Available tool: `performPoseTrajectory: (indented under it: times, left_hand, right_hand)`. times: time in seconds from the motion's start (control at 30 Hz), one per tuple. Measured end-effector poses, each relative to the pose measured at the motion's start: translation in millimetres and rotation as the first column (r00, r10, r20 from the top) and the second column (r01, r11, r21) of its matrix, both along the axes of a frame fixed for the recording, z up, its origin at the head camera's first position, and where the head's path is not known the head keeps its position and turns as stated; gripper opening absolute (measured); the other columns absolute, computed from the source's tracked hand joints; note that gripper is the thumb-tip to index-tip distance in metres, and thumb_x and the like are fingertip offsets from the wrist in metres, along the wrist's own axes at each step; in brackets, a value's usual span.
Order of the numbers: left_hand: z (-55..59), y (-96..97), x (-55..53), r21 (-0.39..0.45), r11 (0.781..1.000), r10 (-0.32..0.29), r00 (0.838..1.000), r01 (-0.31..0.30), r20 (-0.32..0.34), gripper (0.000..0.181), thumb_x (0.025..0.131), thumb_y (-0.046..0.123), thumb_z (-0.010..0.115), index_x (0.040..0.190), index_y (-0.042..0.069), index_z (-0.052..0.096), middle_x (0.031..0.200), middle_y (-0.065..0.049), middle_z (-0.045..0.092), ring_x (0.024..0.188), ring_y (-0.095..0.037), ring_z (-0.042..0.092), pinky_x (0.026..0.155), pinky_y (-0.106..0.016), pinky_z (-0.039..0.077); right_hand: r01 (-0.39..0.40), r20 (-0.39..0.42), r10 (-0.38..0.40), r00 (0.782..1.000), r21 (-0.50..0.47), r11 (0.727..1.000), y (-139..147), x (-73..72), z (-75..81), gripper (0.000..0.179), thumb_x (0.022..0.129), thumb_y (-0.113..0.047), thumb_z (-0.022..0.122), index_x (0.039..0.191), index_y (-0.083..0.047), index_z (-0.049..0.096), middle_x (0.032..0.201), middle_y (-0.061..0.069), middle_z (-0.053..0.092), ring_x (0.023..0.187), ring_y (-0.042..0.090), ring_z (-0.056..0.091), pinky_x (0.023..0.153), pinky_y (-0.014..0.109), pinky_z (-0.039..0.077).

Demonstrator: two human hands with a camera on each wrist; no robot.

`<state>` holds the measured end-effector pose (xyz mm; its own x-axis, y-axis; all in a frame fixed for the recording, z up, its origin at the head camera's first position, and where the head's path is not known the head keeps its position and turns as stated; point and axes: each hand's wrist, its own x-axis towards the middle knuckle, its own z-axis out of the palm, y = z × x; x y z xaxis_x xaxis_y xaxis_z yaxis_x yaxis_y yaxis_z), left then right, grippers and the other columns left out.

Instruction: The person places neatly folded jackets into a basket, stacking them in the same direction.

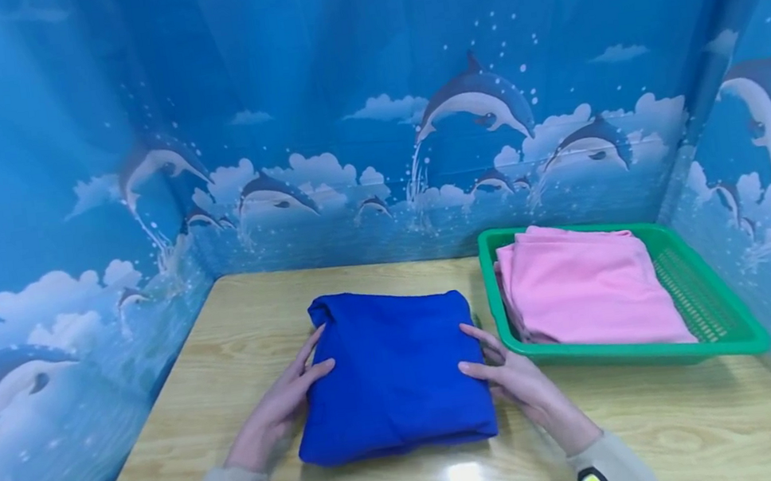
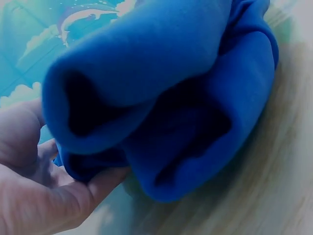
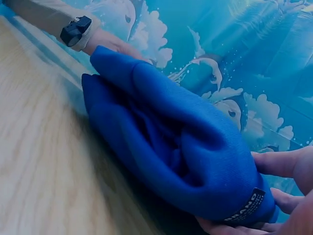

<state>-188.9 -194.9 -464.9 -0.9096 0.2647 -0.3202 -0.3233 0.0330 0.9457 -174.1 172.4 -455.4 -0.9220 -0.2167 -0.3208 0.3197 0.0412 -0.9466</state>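
A folded blue garment lies on the table in front of me, thick and rolled at its edges. My left hand holds its left side, thumb and forefinger on the fabric. In the left wrist view, the fingers of that hand curl about the open folds of the garment. On the opposite side my right hand grips the right edge. The right wrist view shows this hand around the garment's end, beside a small dark label with white letters. Some fingertips are hidden by cloth.
To the right stands a green plastic basket with folded pink cloth in it. Its near left corner is close to my right hand. A wooden table lies below, with a dolphin-print curtain behind and at both sides.
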Motion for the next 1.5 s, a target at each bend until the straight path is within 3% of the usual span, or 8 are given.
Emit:
performPoseTrajectory:
  times: [0.13,0.3,0.47,0.67,0.87,1.23,1.4,1.5]
  left_hand:
    - [7.5,-8.6,2.9,0.021,1.0,-0.012,1.0,0.012,-0.009,0.072,0.102,0.039,0.06,0.16,0.046,0.019,0.17,-0.011,0.004,0.153,-0.044,0.014,0.119,-0.065,0.017]
    - [20.4,-19.6,7.8,0.04,0.999,-0.011,1.0,0.011,-0.01,0.071,0.104,0.036,0.057,0.161,0.044,0.016,0.17,-0.012,0.007,0.152,-0.043,0.02,0.118,-0.062,0.024]
    - [35.9,-28.0,10.7,0.018,1.0,-0.004,0.999,0.005,-0.037,0.071,0.105,0.039,0.055,0.162,0.043,0.013,0.17,-0.009,0.005,0.152,-0.042,0.018,0.119,-0.063,0.022]
    - [52.3,-30.8,11.6,0.011,1.0,0.009,0.998,-0.008,-0.058,0.071,0.104,0.042,0.055,0.162,0.044,0.013,0.171,-0.004,0.001,0.154,-0.04,0.015,0.119,-0.064,0.02]
    - [61.2,-22.5,13.6,0.094,0.995,-0.024,0.997,0.031,-0.067,0.071,0.106,0.034,0.054,0.162,0.042,0.012,0.171,-0.003,-0.001,0.155,-0.037,0.013,0.121,-0.059,0.018]
    - [73.9,3.4,10.2,0.124,0.988,-0.077,0.992,0.089,-0.096,0.072,0.106,0.034,0.054,0.162,0.043,0.01,0.171,-0.006,0.0,0.154,-0.037,0.015,0.122,-0.059,0.017]
    - [77.7,19.1,1.8,0.145,0.984,-0.085,0.989,0.102,-0.117,0.071,0.106,0.032,0.054,0.162,0.045,0.012,0.171,-0.004,0.0,0.154,-0.037,0.016,0.121,-0.059,0.02]
    - [80.8,30.6,-4.3,0.17,0.977,-0.104,0.986,0.126,-0.131,0.071,0.106,0.032,0.053,0.162,0.045,0.011,0.171,-0.004,0.001,0.153,-0.037,0.018,0.12,-0.059,0.021]
  right_hand:
    - [-0.01,-0.021,0.009,1.0,-0.048,0.999,-7,1.8,3.0,0.07,0.095,-0.021,0.073,0.156,-0.029,0.04,0.166,0.024,0.014,0.15,0.045,0.022,0.102,0.052,0.051]
    - [-0.012,-0.058,0.007,0.998,-0.083,0.996,-20,4.3,10.1,0.069,0.095,-0.02,0.073,0.155,-0.028,0.041,0.164,0.021,0.025,0.144,0.043,0.038,0.098,0.05,0.053]
    - [0.002,-0.075,-0.008,0.997,-0.081,0.997,-29,5.3,25.2,0.069,0.094,-0.023,0.075,0.154,-0.029,0.043,0.161,0.02,0.031,0.134,0.041,0.051,0.093,0.047,0.057]
    - [-0.076,-0.115,0.068,0.991,-0.071,0.995,-23,1.2,49.5,0.068,0.098,-0.025,0.069,0.158,-0.029,0.037,0.166,0.019,0.018,0.148,0.04,0.031,0.095,0.046,0.056]
    - [-0.152,-0.115,0.151,0.982,0.002,0.988,-5,-5.4,64.3,0.067,0.1,-0.032,0.065,0.159,-0.031,0.033,0.168,0.018,0.01,0.151,0.04,0.024,0.109,0.058,0.042]
    - [-0.123,-0.12,0.129,0.984,0.058,0.991,20,-10.7,79.5,0.069,0.101,-0.033,0.064,0.161,-0.031,0.03,0.169,0.017,0.007,0.151,0.042,0.023,0.104,0.053,0.049]
    - [-0.1,-0.15,0.111,0.982,0.079,0.992,34,-10.2,88.5,0.072,0.1,-0.036,0.064,0.162,-0.031,0.027,0.169,0.015,0.008,0.147,0.04,0.034,0.101,0.046,0.052]
    - [-0.079,-0.174,0.091,0.981,0.073,0.994,45,-8.7,95.3,0.071,0.101,-0.036,0.063,0.162,-0.03,0.027,0.168,0.015,0.016,0.136,0.033,0.051,0.094,0.039,0.057]
